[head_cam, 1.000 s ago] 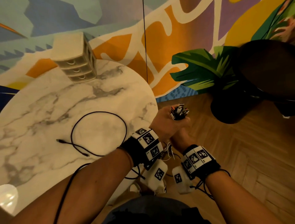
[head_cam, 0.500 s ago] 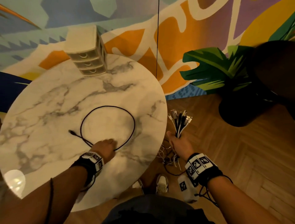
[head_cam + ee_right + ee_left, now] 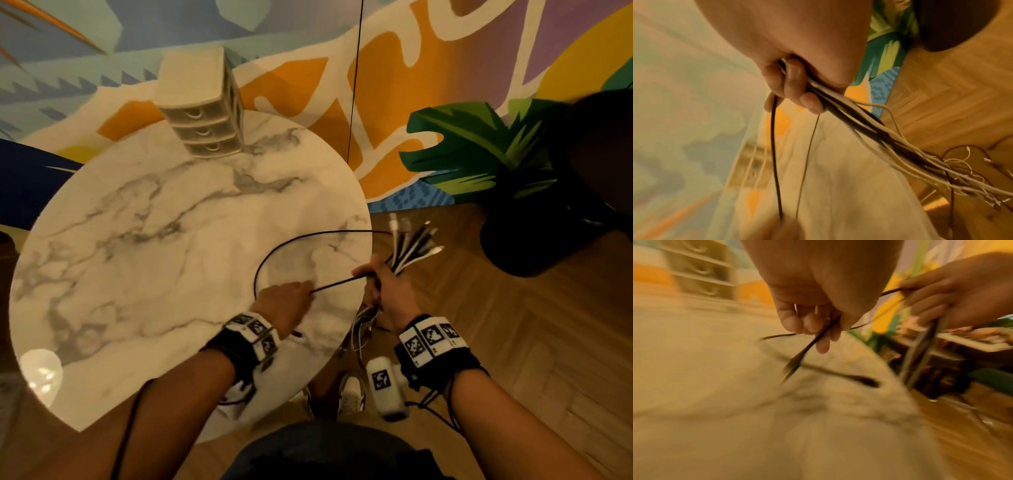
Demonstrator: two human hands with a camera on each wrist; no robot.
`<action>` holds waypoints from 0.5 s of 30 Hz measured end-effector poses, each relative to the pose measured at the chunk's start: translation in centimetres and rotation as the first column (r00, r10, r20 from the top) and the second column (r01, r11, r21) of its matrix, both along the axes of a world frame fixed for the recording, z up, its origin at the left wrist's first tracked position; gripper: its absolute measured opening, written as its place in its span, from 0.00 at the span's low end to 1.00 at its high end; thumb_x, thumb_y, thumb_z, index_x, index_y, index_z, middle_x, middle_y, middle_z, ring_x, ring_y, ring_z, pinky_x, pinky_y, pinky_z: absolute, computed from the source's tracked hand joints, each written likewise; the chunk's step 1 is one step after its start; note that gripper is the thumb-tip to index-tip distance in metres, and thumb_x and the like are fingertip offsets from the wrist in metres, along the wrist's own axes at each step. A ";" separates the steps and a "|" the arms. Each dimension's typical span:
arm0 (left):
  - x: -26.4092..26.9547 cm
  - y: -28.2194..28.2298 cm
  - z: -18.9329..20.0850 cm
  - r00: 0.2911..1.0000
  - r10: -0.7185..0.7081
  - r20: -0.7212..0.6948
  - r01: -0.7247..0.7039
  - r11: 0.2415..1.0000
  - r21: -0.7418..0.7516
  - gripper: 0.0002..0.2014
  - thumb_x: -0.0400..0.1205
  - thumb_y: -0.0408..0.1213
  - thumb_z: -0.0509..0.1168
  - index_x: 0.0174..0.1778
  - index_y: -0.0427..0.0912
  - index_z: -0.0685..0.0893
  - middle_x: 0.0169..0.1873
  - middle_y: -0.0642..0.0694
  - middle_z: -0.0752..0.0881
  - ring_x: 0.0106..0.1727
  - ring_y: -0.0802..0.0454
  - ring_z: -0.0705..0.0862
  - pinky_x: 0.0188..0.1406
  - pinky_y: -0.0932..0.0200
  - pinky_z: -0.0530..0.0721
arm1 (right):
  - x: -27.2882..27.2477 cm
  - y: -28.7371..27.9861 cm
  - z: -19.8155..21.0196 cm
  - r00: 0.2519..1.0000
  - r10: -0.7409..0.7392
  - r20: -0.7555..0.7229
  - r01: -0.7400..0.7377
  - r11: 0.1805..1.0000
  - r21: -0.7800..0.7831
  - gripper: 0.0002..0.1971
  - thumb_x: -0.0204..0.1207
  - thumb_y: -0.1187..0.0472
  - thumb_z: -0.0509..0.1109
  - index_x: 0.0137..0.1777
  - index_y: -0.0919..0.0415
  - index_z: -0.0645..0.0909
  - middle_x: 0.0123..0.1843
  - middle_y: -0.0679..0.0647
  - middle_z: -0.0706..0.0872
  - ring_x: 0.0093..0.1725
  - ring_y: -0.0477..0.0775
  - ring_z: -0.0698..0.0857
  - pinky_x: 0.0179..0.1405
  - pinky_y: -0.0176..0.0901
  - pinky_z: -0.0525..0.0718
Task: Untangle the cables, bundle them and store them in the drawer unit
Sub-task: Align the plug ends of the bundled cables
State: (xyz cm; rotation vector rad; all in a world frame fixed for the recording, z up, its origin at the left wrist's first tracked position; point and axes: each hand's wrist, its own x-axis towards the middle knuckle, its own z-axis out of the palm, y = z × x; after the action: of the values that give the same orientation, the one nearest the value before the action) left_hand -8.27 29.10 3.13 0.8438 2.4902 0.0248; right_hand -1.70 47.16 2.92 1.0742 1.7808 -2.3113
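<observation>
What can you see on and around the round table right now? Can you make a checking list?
Surface: round marble table, white with grey veins.
Job's things: drawer unit at the far edge, three drawers shut; black cable looped above the tabletop.
Clutter: nothing seen on the table.
Grips: left hand pinches the black cable; right hand grips the cable bunch beside the table edge and a strand of the black cable.
Cables: loose ends of the bunch hang down to the wooden floor.
Surroundings: painted wall, dark pot, shoes below.
</observation>
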 end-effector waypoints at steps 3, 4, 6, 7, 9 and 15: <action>-3.3 -4.9 -1.1 0.983 0.183 0.024 -0.181 0.981 -0.064 0.18 0.87 0.50 0.50 0.65 0.45 0.76 0.60 0.38 0.82 0.60 0.39 0.81 0.54 0.53 0.77 | 0.0 2.2 0.2 0.997 -0.081 -0.011 0.082 0.997 0.013 0.25 0.86 0.50 0.53 0.41 0.65 0.85 0.15 0.48 0.66 0.16 0.46 0.63 0.18 0.37 0.64; -4.5 -5.5 -1.1 0.977 0.215 0.004 -0.215 0.976 -0.048 0.18 0.87 0.51 0.51 0.64 0.45 0.78 0.57 0.37 0.83 0.58 0.38 0.82 0.52 0.52 0.77 | 0.1 2.6 0.0 0.996 -0.089 0.000 0.089 0.996 0.026 0.25 0.86 0.49 0.54 0.41 0.65 0.86 0.15 0.48 0.66 0.17 0.47 0.63 0.18 0.37 0.63; -6.5 -5.1 -0.3 0.970 0.236 -0.054 -0.236 0.972 0.006 0.19 0.86 0.52 0.49 0.62 0.46 0.79 0.51 0.39 0.86 0.54 0.39 0.81 0.52 0.50 0.75 | 0.5 3.0 -0.3 0.994 -0.069 0.084 0.059 0.992 0.112 0.26 0.85 0.47 0.56 0.37 0.63 0.87 0.15 0.48 0.68 0.17 0.48 0.64 0.19 0.38 0.63; -7.4 -4.3 0.5 0.970 0.218 -0.111 -0.216 0.976 0.028 0.20 0.86 0.53 0.48 0.59 0.48 0.79 0.49 0.43 0.87 0.54 0.41 0.79 0.53 0.49 0.73 | 0.7 3.2 -0.3 0.988 -0.040 0.148 0.014 0.985 0.175 0.28 0.84 0.45 0.55 0.35 0.63 0.87 0.14 0.48 0.69 0.17 0.48 0.66 0.20 0.39 0.64; -8.8 -2.2 2.5 0.950 0.151 -0.275 -0.139 0.988 0.063 0.19 0.86 0.55 0.47 0.54 0.50 0.80 0.44 0.46 0.88 0.54 0.42 0.79 0.57 0.48 0.68 | 1.4 4.0 -0.3 0.964 0.003 0.266 -0.084 0.953 0.293 0.32 0.83 0.42 0.54 0.29 0.64 0.85 0.13 0.48 0.69 0.18 0.49 0.69 0.24 0.40 0.67; -9.6 1.2 8.7 0.830 0.031 -0.557 -0.098 0.991 -0.090 0.20 0.87 0.50 0.48 0.53 0.43 0.82 0.46 0.38 0.87 0.55 0.39 0.82 0.72 0.43 0.61 | 3.6 6.4 2.4 0.951 -0.092 0.295 -0.061 0.879 0.472 0.29 0.82 0.42 0.56 0.30 0.65 0.79 0.25 0.53 0.77 0.23 0.49 0.76 0.22 0.38 0.71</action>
State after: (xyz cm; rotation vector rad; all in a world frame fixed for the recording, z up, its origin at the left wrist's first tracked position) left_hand -17.86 30.34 11.85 0.7998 3.0250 -0.3947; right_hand 1.90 53.60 5.30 1.4171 2.2578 -1.6083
